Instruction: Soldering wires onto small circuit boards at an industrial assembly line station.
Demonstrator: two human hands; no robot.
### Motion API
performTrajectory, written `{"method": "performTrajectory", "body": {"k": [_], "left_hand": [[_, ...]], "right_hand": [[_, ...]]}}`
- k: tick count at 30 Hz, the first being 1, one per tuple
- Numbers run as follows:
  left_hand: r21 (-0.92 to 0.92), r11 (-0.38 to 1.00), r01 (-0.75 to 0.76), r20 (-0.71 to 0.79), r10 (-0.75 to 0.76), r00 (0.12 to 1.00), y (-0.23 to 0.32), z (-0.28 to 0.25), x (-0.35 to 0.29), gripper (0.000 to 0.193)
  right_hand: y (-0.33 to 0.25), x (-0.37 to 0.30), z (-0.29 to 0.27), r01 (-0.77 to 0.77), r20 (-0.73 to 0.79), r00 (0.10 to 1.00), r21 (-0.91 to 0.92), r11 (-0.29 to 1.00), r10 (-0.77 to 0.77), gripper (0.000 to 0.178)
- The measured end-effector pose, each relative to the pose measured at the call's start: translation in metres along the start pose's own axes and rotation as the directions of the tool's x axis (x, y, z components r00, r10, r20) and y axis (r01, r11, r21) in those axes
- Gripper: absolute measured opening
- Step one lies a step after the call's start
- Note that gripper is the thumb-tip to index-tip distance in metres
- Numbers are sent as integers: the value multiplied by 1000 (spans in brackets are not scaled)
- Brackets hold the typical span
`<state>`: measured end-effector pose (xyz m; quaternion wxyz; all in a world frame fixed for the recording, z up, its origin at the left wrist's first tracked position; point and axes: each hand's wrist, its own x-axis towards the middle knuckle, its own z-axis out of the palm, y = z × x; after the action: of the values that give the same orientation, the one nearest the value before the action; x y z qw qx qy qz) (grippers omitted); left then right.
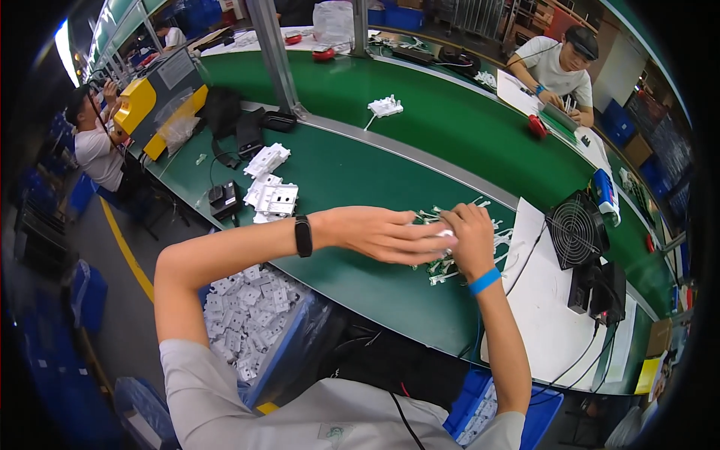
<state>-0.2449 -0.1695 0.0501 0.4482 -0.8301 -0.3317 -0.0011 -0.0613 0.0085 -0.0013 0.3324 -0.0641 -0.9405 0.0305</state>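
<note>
My left hand (394,236), a black band on its wrist, reaches across the green bench to meet my right hand (471,236), which wears a blue wristband. The fingers of both hands are closed together around a small white piece (447,237), mostly hidden, so its kind cannot be made out. Beneath and beside the hands lies a pile of small green circuit boards with white leads (444,271). Left of my left hand, several white plastic housings (271,196) are stacked on the bench.
A blue bin (281,349) of white housings stands below the bench edge. To the right are a white sheet (536,322), a black fan (577,229) and black power units with cables (598,289). One white housing (385,106) sits on the green belt; a co-worker (559,71) sits beyond.
</note>
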Motion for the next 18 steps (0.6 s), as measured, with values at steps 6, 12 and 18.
{"method": "performTrajectory", "body": {"k": [6, 12, 18], "left_hand": [[11, 1000, 12, -68, -11, 998, -11, -10, 8, 45], [26, 997, 66, -46, -65, 997, -12, -8, 11, 46], [-715, 222, 663, 309, -751, 584, -8, -3, 34, 68]], "right_hand": [[-8, -1, -24, 22, -89, 996, -1, 1000, -22, 14], [-4, -4, -52, 61, -392, 918, 2, 998, -56, 29], [-9, -6, -103, -147, -573, 743, 364, 920, 346, 23]]}}
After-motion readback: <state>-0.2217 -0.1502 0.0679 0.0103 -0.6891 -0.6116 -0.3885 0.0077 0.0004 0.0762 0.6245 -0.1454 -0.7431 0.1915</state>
